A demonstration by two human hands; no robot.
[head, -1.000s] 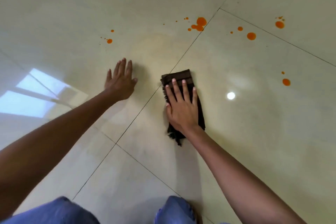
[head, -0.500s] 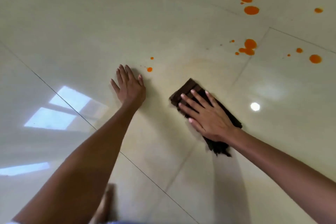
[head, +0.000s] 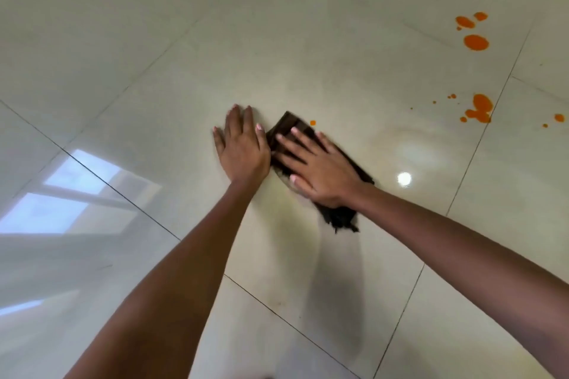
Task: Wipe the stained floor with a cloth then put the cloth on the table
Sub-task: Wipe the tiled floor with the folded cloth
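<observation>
Open floor (head: 338,40) — left hand (head: 243,149) alongside

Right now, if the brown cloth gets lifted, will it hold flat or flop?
Probably flops: the cloth looks soft, with its frayed end bunched behind the right hand. It likely slides easily when pushed, since the floor is glossy.

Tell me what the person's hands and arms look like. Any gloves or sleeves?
No gloves and no sleeves show. The left hand and the right hand are bare, and no rings can be seen. The left forearm and the right forearm are bare too, with no watch or bracelet.
</observation>
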